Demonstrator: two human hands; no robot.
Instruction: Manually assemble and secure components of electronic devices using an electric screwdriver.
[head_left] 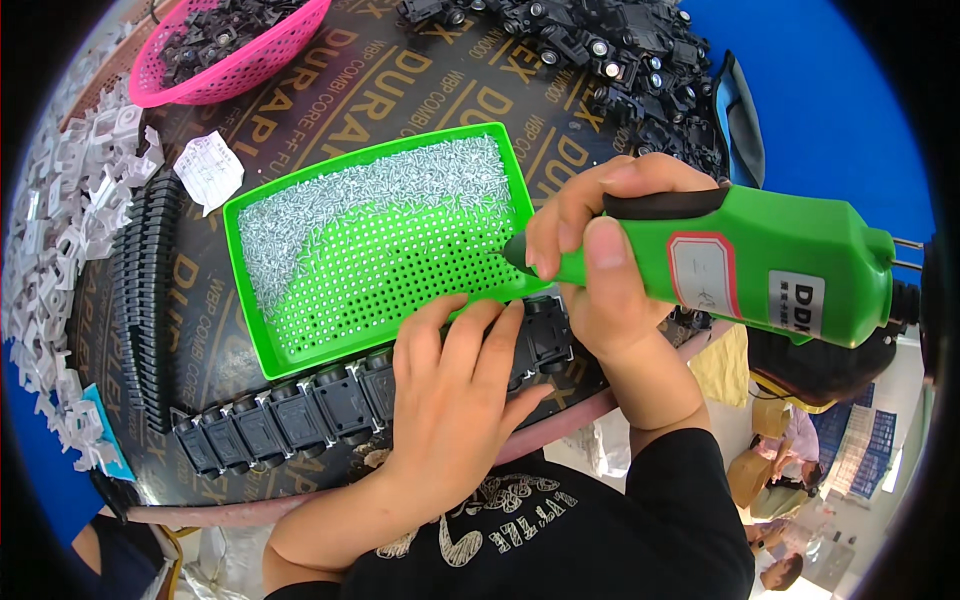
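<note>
A green electric screwdriver (pixel 770 262) with a black trigger lever is gripped in my right hand (pixel 610 250), its dark tip pointing left over the right side of the tray. My left hand (pixel 455 390) rests palm down, fingers stretched and slightly apart, over a row of black toy-car chassis (pixel 300 415) along the near side of the table. It hides part of that row, and its fingertips reach the near rim of the green perforated tray (pixel 252 300). Many small silvery screws (pixel 400 180) lie heaped toward the tray's far and left sides.
A pink basket (pixel 235 75) of black parts stands far left. White plastic parts (pixel 60 230) pile along the left edge beside a stacked black row (pixel 150 300). A paper slip (pixel 208 170) lies by the tray. More black parts (pixel 600 60) fill the far right; other people sit beyond, lower right.
</note>
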